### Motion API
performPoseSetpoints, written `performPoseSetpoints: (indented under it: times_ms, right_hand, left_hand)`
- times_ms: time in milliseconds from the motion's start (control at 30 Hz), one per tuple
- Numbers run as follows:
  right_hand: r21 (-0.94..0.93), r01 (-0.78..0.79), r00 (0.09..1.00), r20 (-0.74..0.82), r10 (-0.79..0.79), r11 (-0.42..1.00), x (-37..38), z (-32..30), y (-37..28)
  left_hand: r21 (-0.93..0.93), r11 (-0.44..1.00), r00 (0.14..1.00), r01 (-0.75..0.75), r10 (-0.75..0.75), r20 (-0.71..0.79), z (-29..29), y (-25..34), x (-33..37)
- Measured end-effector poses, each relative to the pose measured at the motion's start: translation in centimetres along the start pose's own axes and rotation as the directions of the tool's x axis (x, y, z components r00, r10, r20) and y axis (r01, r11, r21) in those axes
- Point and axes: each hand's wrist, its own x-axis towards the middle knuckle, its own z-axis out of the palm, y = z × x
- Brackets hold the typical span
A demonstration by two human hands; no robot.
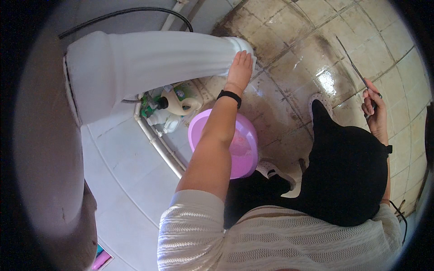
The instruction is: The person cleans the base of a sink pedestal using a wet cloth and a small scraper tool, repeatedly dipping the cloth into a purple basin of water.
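Note:
My left hand (239,70) lies flat with fingers stretched out on the foot of a white fluted pedestal (176,54), which looks like a washbasin stand. A dark band circles that wrist. Out to the right, my right hand (374,106) is closed around a long, thin, dark tool (351,62). Its tip points away over the floor tiles; its exact kind is not clear. Under my left forearm stands a pink plastic basin (195,128) with pinkish, wet-looking contents, partly hidden by the arm.
A beige jug (183,99) and white bottles (171,123) stand beside the pedestal, near a white pipe (156,143) along the wall. The tiled floor (280,104) is wet and stained brown. A black hose (131,11) runs behind the pedestal. My knees and light clogs (320,99) are close by.

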Motion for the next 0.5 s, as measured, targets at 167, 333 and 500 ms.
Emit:
performPoseSetpoints:
  times_ms: [167, 333, 500]
  right_hand:
    - [-0.003, 0.019, 1.0, -0.005, -0.02, 1.0, -0.6, 0.2, -0.3]
    - [0.047, 0.076, 0.994, 0.071, -0.079, 0.996, -1.0, -0.9, -0.7]
    - [0.065, 0.065, 0.997, 0.035, -0.067, 0.996, -1.8, 0.8, -0.6]
  left_hand:
    - [-0.037, 0.999, 0.999, -0.014, 0.015, 0.036, -0.5, 0.0, -2.9]
    - [0.109, 0.993, 0.937, -0.047, 0.006, 0.35, -2.6, -0.4, -5.8]
    - [-0.389, 0.885, 0.95, 0.258, -0.305, -0.063, -4.4, -0.8, -11.7]
